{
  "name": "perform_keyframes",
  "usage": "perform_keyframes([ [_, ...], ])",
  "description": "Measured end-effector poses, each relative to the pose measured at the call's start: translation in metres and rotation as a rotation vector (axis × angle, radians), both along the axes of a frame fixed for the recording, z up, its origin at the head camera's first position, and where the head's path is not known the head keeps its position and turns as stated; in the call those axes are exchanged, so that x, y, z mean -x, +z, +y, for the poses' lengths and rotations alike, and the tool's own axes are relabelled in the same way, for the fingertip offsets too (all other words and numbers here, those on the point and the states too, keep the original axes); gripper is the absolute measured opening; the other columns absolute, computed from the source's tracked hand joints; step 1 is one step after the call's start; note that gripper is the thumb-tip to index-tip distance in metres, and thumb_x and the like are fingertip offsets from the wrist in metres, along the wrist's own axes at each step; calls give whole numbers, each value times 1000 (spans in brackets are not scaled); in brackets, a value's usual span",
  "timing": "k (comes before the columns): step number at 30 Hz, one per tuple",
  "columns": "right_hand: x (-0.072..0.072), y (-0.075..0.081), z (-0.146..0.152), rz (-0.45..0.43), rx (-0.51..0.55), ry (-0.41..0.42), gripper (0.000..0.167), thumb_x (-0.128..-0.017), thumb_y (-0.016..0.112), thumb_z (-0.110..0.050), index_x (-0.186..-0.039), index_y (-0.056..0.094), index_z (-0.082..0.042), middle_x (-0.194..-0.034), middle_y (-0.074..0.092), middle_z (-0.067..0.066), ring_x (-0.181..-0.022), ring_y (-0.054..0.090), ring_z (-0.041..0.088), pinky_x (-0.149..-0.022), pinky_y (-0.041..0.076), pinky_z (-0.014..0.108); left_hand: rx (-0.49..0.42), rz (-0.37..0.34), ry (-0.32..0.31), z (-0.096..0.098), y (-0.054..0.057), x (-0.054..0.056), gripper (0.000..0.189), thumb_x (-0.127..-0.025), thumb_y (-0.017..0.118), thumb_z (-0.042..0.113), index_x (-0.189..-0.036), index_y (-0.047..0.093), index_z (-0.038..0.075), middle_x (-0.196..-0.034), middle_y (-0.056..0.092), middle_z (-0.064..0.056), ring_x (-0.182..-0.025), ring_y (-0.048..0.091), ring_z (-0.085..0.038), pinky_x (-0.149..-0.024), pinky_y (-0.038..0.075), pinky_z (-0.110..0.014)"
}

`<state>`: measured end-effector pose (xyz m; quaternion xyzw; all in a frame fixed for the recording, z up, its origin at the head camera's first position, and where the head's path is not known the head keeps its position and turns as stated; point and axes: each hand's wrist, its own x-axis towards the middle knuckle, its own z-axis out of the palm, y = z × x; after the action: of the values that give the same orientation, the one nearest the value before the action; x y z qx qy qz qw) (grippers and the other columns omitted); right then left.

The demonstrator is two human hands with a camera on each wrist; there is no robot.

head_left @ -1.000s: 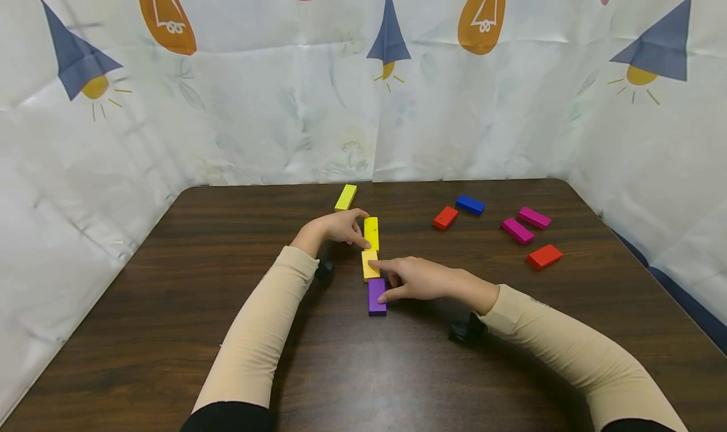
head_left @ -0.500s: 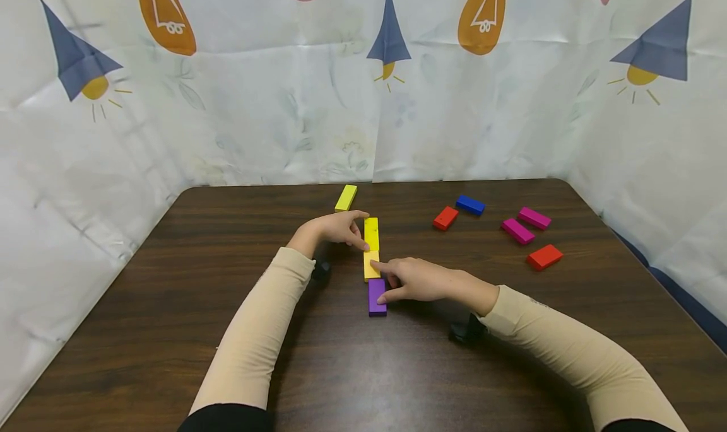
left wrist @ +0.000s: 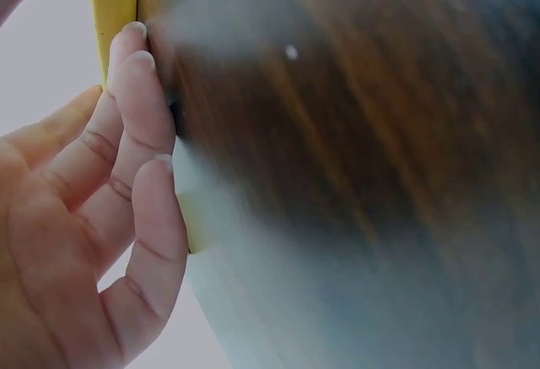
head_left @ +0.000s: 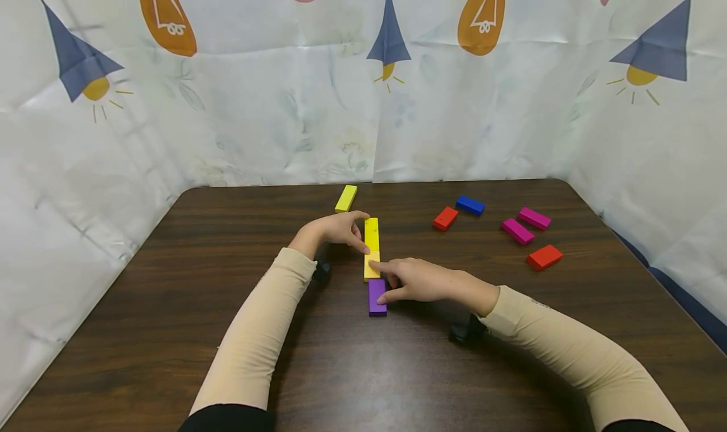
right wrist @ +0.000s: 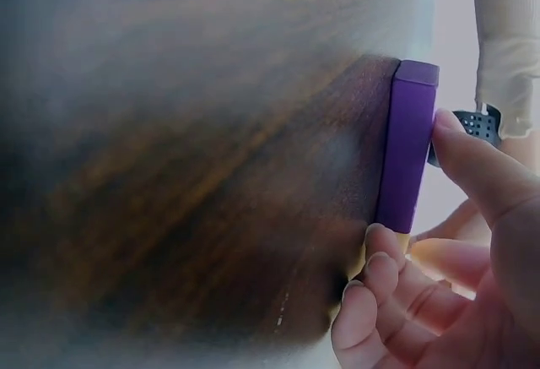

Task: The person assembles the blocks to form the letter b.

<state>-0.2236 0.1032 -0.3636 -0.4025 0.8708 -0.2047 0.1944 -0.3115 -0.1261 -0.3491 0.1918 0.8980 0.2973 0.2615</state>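
Three blocks lie end to end in a line in the head view: a bright yellow block (head_left: 372,230) farthest, a paler yellow block (head_left: 372,276) in the middle and a purple block (head_left: 375,308) nearest. My left hand (head_left: 338,227) reaches over from the left, index fingertip at the far end of the bright yellow block, thumb tip at the seam between the yellows. From the right, my right hand (head_left: 419,279) touches the paler yellow block with its index finger and the purple block (right wrist: 410,149) with its thumb. Its other fingers are bent beside the line.
A yellow-green block (head_left: 346,198) lies beyond my left hand. At the right are a small red block (head_left: 445,218), a blue block (head_left: 470,205), two magenta blocks (head_left: 517,231) and a larger red block (head_left: 544,257). A printed curtain (head_left: 318,116) surrounds the dark wooden table (head_left: 170,306).
The paler yellow block has shifted slightly right, into line with the bright yellow one. My left thumb has slid a little toward me; the right hand has hardly moved.
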Motion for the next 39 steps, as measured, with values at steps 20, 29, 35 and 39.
perform_keyframes([
  [20,0,-2,1,40,91,169,63,-90,81,-34,-146,59,-13,-95,53,-2,-79,49,10,-68,42,24,7,9,5,0,-1,1,88,-90,81,22,-158,28,2,-91,60,-7,-83,53,-18,-77,43,-28],
  [29,2,-5,-2,33,94,155,66,-89,82,-33,-147,58,-10,-91,54,-4,-76,49,8,-68,41,24,-6,5,-4,0,1,-2,88,-90,81,19,-158,28,1,-90,59,-7,-82,52,-17,-76,43,-27],
  [35,5,-4,1,-7,108,112,74,-88,84,-30,-150,51,-5,-90,56,-3,-68,47,5,-64,41,23,-10,1,-9,0,1,-2,89,-90,81,18,-158,26,1,-88,59,-6,-80,52,-16,-74,42,-26],
  [39,6,-4,1,6,98,104,77,-88,84,-31,-151,48,-2,-89,56,-4,-67,46,5,-65,41,23,-9,2,-9,0,1,-1,89,-90,81,18,-158,27,1,-89,59,-7,-81,52,-17,-74,42,-26],
])
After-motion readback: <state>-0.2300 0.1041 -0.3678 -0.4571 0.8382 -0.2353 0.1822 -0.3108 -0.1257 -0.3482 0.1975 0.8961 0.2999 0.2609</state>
